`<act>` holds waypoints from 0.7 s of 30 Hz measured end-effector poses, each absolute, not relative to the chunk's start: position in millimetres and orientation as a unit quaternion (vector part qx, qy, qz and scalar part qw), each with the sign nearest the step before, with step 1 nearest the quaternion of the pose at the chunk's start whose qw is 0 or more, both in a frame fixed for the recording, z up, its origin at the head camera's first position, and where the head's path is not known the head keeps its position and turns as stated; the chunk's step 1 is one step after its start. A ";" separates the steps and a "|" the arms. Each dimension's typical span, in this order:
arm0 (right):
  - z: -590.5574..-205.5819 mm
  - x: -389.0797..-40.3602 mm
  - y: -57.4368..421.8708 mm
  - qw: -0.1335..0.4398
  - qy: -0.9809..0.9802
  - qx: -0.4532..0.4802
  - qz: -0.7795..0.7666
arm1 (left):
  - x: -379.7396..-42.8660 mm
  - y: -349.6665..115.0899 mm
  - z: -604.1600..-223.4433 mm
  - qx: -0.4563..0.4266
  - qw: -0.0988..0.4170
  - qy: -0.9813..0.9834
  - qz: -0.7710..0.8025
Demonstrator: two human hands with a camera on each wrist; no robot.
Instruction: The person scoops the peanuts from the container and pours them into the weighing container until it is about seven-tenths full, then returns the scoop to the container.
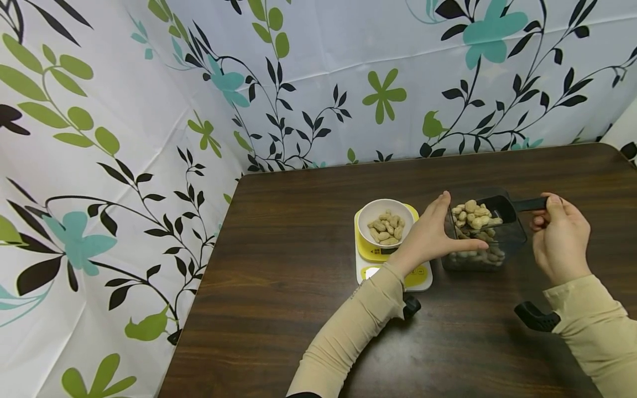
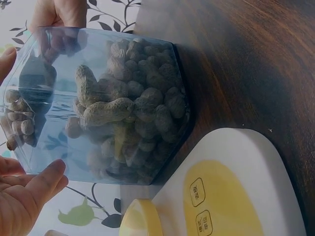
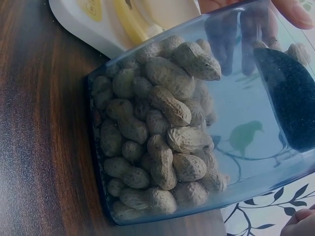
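Note:
My right hand grips the handle of a black scoop at the right. In-shell peanuts fill the scoop, which is at the mouth of a clear plastic container. Many more peanuts lie in the container's lower part. Beside it, my left hand has its fingers straight along the left wall and its thumb stretched across the front near the rim. In the left wrist view, those fingers lie right at the container's wall.
Left of the container, a white bowl with several peanuts stands on a yellow and white kitchen scale. My left forearm partly covers the scale. A patterned curtain hangs behind the brown wooden table.

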State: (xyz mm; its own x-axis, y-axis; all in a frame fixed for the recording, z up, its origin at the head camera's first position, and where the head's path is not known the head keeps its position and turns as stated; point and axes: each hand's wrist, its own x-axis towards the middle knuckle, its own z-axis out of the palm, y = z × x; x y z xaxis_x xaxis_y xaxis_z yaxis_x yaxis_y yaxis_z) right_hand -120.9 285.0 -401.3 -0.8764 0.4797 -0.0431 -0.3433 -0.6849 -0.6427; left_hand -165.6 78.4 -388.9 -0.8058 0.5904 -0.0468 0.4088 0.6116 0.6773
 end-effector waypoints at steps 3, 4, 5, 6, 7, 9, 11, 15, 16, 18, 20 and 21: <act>-401.7 -120.4 285.1 0.224 -0.319 -0.101 0.915 | -165.3 78.5 -388.9 0.280 0.133 0.889 0.337; -401.9 -120.1 285.1 0.223 -0.317 -0.100 0.917 | -165.2 78.7 -388.7 0.280 0.133 0.890 0.336; -402.2 -119.9 285.3 0.222 -0.314 -0.099 0.918 | -165.1 78.7 -388.8 0.280 0.133 0.889 0.336; -402.5 -119.7 285.6 0.221 -0.310 -0.100 0.919 | -165.0 78.8 -388.9 0.280 0.133 0.890 0.335; -402.6 -119.5 286.0 0.220 -0.308 -0.100 0.920 | -164.9 78.8 -388.9 0.281 0.132 0.890 0.335; -402.6 -119.1 286.8 0.218 -0.303 -0.102 0.922 | -164.8 78.8 -389.1 0.282 0.132 0.888 0.337; -402.5 -118.6 287.9 0.217 -0.299 -0.106 0.923 | -164.7 78.6 -389.3 0.282 0.133 0.887 0.341; -401.8 -117.9 289.8 0.213 -0.290 -0.110 0.927 | -164.4 78.0 -389.9 0.282 0.135 0.886 0.343; -401.6 -117.7 290.2 0.212 -0.287 -0.109 0.928 | -164.4 78.0 -389.9 0.282 0.135 0.886 0.343; -401.4 -117.3 290.7 0.211 -0.282 -0.107 0.930 | -164.4 78.0 -389.8 0.282 0.134 0.886 0.343; -401.2 -116.9 291.0 0.210 -0.282 -0.105 0.930 | -164.4 78.3 -389.5 0.281 0.133 0.886 0.342; -401.3 -116.7 291.1 0.209 -0.283 -0.105 0.930 | -164.4 78.2 -389.5 0.281 0.133 0.886 0.343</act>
State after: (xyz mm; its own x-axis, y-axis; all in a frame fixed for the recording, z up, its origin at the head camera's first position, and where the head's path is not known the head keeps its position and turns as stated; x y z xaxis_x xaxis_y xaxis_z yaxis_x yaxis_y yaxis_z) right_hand -116.7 291.1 -401.3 -0.8903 0.4488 -0.0768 -0.3296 -0.7517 -0.5712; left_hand -164.4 78.2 -389.5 -0.8062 0.5900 -0.0437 0.4072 0.6069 0.6825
